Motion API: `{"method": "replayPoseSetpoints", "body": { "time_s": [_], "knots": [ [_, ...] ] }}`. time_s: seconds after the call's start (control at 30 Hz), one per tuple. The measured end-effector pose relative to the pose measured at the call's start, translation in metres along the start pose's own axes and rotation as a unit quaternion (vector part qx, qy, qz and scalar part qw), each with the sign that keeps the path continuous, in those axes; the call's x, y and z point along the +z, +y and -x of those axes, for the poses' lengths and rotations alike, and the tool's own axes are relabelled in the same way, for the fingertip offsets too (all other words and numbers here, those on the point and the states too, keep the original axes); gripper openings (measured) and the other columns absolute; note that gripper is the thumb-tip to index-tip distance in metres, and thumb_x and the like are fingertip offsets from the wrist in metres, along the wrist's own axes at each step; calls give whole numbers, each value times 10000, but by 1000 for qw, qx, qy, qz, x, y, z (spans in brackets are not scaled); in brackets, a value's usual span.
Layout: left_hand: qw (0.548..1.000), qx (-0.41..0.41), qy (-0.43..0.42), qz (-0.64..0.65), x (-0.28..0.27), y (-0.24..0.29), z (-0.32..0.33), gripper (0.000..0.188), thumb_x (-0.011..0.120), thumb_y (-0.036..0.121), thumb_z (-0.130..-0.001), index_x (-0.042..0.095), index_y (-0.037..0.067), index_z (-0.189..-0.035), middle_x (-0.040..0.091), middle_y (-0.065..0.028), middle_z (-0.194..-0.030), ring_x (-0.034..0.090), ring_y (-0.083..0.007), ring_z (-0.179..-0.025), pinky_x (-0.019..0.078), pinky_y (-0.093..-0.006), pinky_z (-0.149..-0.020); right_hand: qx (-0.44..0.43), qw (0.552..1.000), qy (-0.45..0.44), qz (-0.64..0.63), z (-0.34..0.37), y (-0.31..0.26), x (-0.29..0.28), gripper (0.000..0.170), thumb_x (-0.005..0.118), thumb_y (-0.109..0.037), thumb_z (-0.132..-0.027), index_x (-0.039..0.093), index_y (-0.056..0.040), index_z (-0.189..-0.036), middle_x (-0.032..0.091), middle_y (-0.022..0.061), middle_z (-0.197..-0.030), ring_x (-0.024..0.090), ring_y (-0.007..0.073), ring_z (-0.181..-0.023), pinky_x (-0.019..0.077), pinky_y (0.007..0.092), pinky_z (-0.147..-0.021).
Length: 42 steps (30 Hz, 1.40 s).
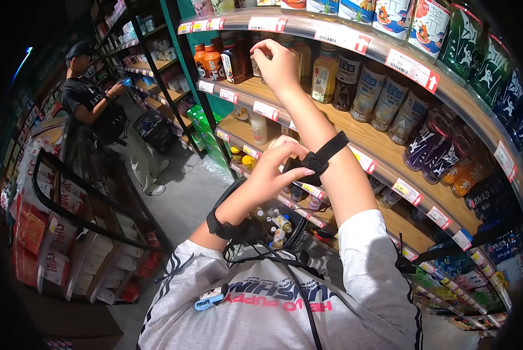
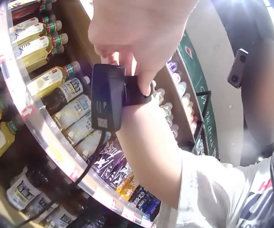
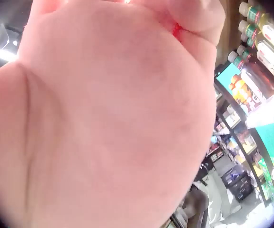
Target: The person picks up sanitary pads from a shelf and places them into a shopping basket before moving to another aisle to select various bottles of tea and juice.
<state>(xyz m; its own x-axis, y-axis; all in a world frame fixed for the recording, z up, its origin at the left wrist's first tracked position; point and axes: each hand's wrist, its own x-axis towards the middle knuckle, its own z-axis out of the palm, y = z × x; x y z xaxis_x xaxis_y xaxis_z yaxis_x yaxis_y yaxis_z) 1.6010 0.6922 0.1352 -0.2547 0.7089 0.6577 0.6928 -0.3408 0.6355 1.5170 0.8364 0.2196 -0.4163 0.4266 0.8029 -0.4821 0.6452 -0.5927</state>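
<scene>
At centre frame, my left hand (image 1: 268, 168) pinches the camera (image 2: 107, 97) on my right wrist; my right hand (image 1: 278, 65), loosely curled, holds nothing beside shelved bottles (image 1: 324, 76), upper centre. A hard tug could slip the strap (image 1: 334, 147) loose.

The camera (image 2: 107, 95) is a small, boxy black unit sitting against the right arm (image 1: 348, 184), just below the hand. Its broad black strap (image 1: 332, 149) lies across the arm. The left hand (image 1: 278, 158) pinches the camera, partly hiding it. A thin black cable (image 2: 90, 165) curves away from one end.
</scene>
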Motion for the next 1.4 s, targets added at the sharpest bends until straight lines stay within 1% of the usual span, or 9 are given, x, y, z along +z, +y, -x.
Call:
{"method": "replayPoseSetpoints", "body": {
  "time_s": [0.23, 0.4, 0.67, 0.93, 1.07, 1.1, 1.17, 1.27, 1.4],
  "knots": [
    [993, 8, -108, 40, -16, -10, -6, 134, 648, 134, -774, 616, 37, -861, 590, -38, -849, 479, -173, -853, 351, -299, -804, -53, 986, -33, 156, 18, 2, 5, 89, 558, -191, -750, 620, -128, -739, 610, 79, -675, 584, 263, -742, 404, 402, -787],
    [984, -66, -123, 108, -25, -12, -2, 108, 618, 122, -802, 615, 20, -836, 594, -16, -827, 473, -137, -831, 361, -285, -785, -268, 871, -133, 390, 39, 18, 5, 58, 577, -154, -734, 583, -101, -757, 606, 43, -716, 566, 211, -826, 317, 487, -925],
    [980, -86, -84, 160, -12, -21, 6, 151, 627, 163, -800, 599, 16, -825, 575, -38, -820, 485, -158, -840, 377, -284, -770, -396, 766, -243, 444, 58, 38, 16, 86, 591, -183, -710, 572, -110, -751, 579, 22, -692, 557, 197, -833, 314, 504, -949],
    [999, 2, -49, 3, -6, -36, 16, 199, 666, 201, -755, 597, 26, -821, 601, -48, -851, 498, -224, -864, 365, -341, -816, -153, 953, -103, 241, 46, 27, 18, 110, 551, -197, -783, 629, -126, -814, 613, 45, -702, 577, 226, -790, 309, 460, -937],
    [994, -77, -44, 61, -5, -41, 17, 207, 678, 196, -758, 604, 19, -836, 598, -68, -845, 513, -207, -833, 398, -310, -754, -120, 980, -82, 137, 41, 23, 21, 111, 562, -230, -749, 633, -145, -757, 615, 33, -663, 576, 234, -743, 326, 446, -892],
    [993, -82, -53, 68, -6, -44, 16, 202, 689, 198, -751, 622, 25, -832, 598, -66, -828, 525, -174, -813, 405, -295, -737, -100, 979, -100, 144, 41, 22, 19, 129, 573, -188, -775, 634, -99, -847, 644, 64, -736, 604, 210, -746, 425, 322, -807],
    [976, -165, -46, 137, -6, -41, 14, 195, 698, 203, -743, 641, 32, -818, 596, -51, -788, 533, -146, -785, 407, -289, -735, 49, 990, -131, -5, 43, 16, 21, 148, 567, -170, -788, 632, -63, -866, 657, 67, -751, 623, 160, -744, 453, 270, -719],
    [977, -157, -72, 122, -7, -38, 13, 159, 685, 155, -763, 629, 25, -836, 582, -13, -792, 541, -88, -746, 417, -221, -665, 99, 975, -151, -126, 48, 20, 20, 160, 555, -161, -801, 626, -35, -870, 662, 67, -763, 630, 130, -761, 462, 263, -701],
    [975, -164, -91, 118, 2, -43, 18, 169, 667, 153, -784, 624, 13, -869, 570, -12, -824, 519, -79, -785, 409, -230, -701, -22, 980, -181, 82, 57, 28, 16, 153, 558, -160, -804, 625, -41, -874, 657, 66, -775, 640, 137, -752, 469, 262, -712]
  ]
}}
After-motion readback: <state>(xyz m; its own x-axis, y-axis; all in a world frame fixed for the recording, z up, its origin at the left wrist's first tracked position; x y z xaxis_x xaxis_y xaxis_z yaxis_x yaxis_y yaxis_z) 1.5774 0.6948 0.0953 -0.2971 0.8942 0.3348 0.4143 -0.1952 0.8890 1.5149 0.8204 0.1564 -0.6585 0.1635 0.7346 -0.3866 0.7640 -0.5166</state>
